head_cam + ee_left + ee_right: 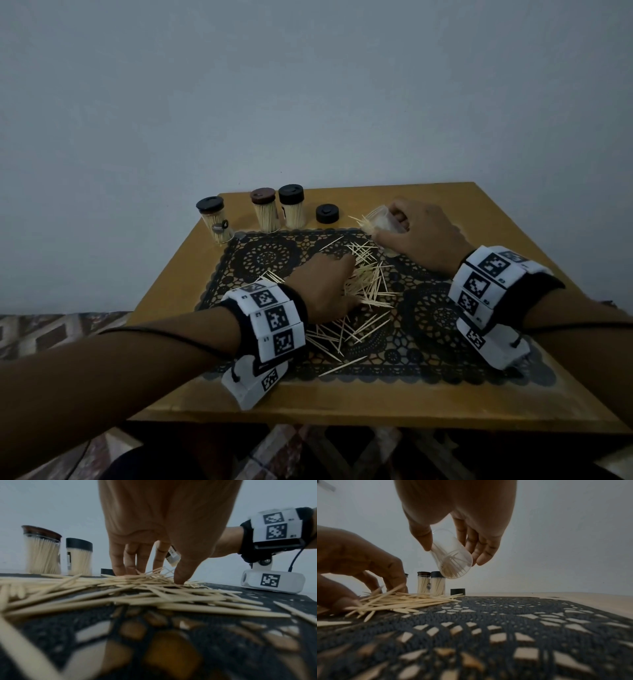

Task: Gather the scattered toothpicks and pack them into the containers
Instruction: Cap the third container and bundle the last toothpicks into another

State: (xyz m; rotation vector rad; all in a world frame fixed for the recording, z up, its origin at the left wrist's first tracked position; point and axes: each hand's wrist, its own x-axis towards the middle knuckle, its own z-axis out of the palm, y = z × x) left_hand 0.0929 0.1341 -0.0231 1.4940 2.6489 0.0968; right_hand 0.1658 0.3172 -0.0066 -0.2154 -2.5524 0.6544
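Note:
Loose toothpicks [363,291] lie in a heap on a black lace mat [445,315]. My left hand [352,281] is down on the heap, its fingertips [126,569] and thumb pinching a bunch from both sides. The toothpicks [137,588] still lie on the mat. At the mat's far right edge, my right hand [390,222] grips a clear open container [380,221]. The container [452,558] is tilted with its mouth toward the heap and has some toothpicks inside.
Three capped containers full of toothpicks stand at the back left: black lid [215,221], brown lid [265,210], black lid [292,207]. A loose black lid [327,213] sits beside them. The wooden table [342,401] meets a wall behind; its front edge is near me.

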